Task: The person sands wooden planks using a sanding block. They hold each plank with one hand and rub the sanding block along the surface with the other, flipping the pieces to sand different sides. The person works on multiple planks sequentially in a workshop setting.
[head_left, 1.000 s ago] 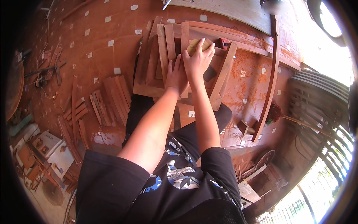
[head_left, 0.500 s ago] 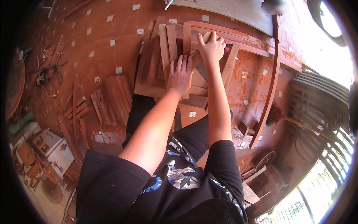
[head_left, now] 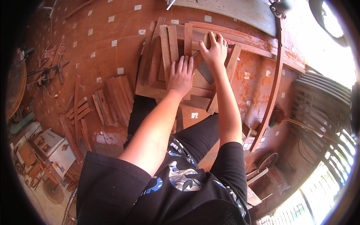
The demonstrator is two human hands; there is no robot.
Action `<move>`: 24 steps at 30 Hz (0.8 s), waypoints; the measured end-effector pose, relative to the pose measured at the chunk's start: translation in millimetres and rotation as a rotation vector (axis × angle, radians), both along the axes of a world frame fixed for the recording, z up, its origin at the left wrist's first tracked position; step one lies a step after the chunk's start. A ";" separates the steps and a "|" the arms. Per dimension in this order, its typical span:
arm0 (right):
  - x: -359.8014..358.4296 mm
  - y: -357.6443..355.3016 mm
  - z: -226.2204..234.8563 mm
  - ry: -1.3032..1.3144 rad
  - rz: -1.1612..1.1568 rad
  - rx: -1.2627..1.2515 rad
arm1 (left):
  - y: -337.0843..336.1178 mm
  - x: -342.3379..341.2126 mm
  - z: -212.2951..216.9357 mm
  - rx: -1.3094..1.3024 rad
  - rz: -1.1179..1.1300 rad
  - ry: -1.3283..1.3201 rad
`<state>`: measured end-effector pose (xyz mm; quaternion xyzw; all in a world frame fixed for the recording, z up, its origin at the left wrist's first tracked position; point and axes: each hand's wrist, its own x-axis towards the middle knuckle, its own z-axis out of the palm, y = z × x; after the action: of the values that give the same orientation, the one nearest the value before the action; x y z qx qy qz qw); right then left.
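Note:
A wooden frame-like piece [head_left: 150,91] with mitred boards sits across my lap. Several narrow wooden strips [head_left: 173,43] lie side by side over it. My left hand [head_left: 181,76] rests palm down on the strips, its fingers stretched out and slightly spread. To its right, my right hand [head_left: 214,52] curls its fingers around a small tan block [head_left: 206,40], which lies against the far part of the wood. The underside of the block is hidden. A bit of a red object [head_left: 230,43] shows just beside the right fingers.
Reddish planks [head_left: 120,93] and shorter offcuts lie on the tiled floor at left. A long wooden bar [head_left: 270,101] runs along the right, near a broom [head_left: 278,115] and a slatted wooden stack [head_left: 318,97]. A grey board [head_left: 232,13] stands at the far side.
My right hand has shifted slightly right and nearer with the tan block, and its forearm has swung right. The left hand stays in place.

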<state>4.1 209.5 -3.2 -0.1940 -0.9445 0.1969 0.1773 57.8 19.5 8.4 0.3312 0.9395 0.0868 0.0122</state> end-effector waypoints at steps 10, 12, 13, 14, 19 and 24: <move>3.5 9.7 7.2 -0.007 0.110 -0.315 | 0.6 0.0 -3.0 0.019 0.010 -0.013; 4.5 8.9 4.5 0.052 0.095 -0.196 | 1.1 -0.6 -2.1 0.017 0.002 -0.012; 4.9 8.7 8.1 0.069 0.117 -0.164 | 0.5 -0.6 -2.4 0.012 0.003 -0.012; 7.2 10.6 12.5 0.085 0.138 -0.133 | 0.6 -0.3 -2.8 0.008 0.005 -0.013; 20.4 -7.0 26.5 0.109 0.317 -0.084 | -0.3 0.5 -7.7 0.009 0.018 -0.008; 26.0 -4.7 11.5 0.089 0.328 0.085 | 2.3 -0.9 -2.9 0.007 0.012 -0.021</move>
<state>30.2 204.8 8.3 -0.0209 -0.9622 0.1916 0.1926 56.9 21.8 5.5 0.3247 0.9410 0.0936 0.0201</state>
